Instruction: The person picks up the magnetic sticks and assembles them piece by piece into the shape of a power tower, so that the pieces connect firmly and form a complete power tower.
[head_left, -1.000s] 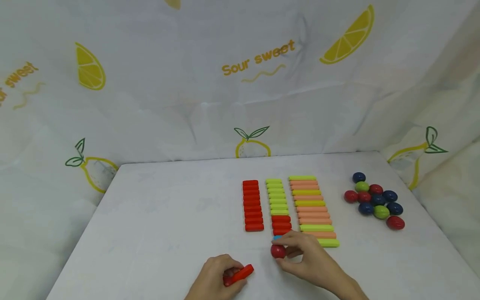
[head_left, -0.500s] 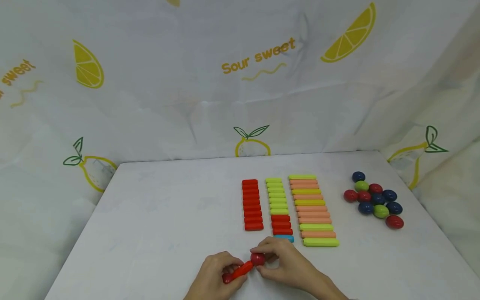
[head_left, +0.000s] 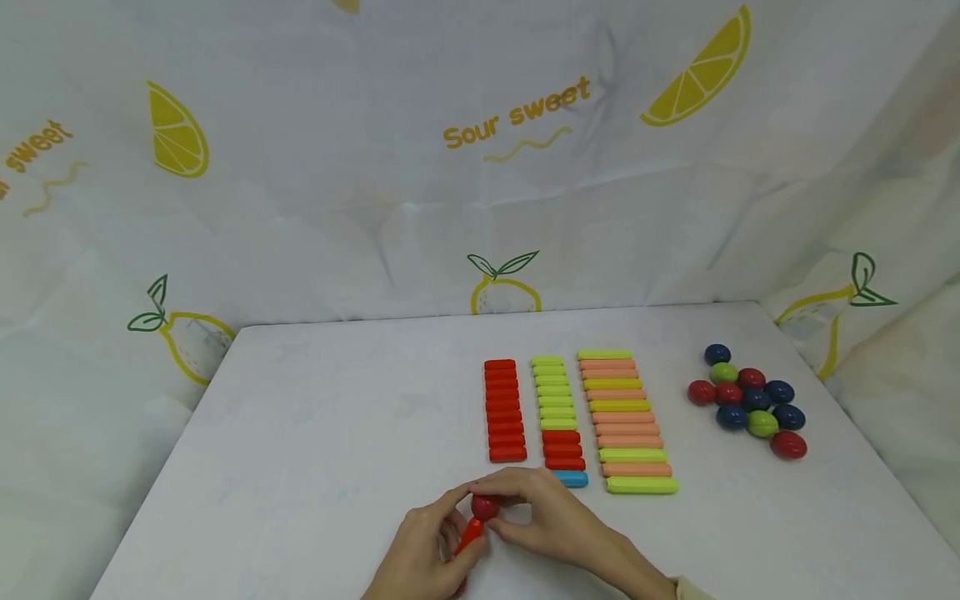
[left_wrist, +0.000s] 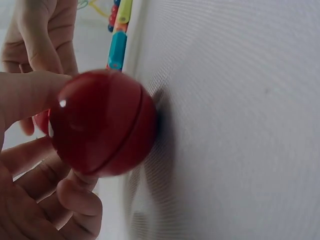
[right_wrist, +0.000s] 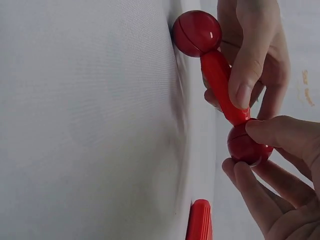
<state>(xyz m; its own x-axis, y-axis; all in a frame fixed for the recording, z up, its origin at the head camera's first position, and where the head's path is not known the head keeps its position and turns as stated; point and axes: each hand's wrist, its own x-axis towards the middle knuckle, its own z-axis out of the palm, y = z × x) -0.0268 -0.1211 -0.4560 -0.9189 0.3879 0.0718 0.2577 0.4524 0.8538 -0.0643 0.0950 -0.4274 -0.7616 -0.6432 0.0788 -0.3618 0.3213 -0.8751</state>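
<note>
My left hand [head_left: 422, 543] grips a red stick [right_wrist: 216, 77] between thumb and fingers, just over the near part of the table. A dark red ball [right_wrist: 196, 33] sits at one end of the stick and fills the middle of the left wrist view. At the stick's other end, my right hand [head_left: 542, 515] pinches a second dark red ball [right_wrist: 247, 144] between thumb and fingertips. This ball meets the stick's tip in the right wrist view. Both hands are close together, left of the blue stick [head_left: 570, 479]. In the head view my left hand mostly hides the first ball.
Beyond the hands lie a column of red sticks [head_left: 504, 407], a column of lime and red sticks [head_left: 555, 402], and a column of longer orange, yellow and lime sticks [head_left: 628, 418]. Blue, red and green balls [head_left: 756, 400] cluster at the right of the white table [head_left: 330, 417].
My right hand has moved left with its ball, bringing it to the stick's free end and uncovering the blue stick. In my left hand the stick has turned to point more away from me.
</note>
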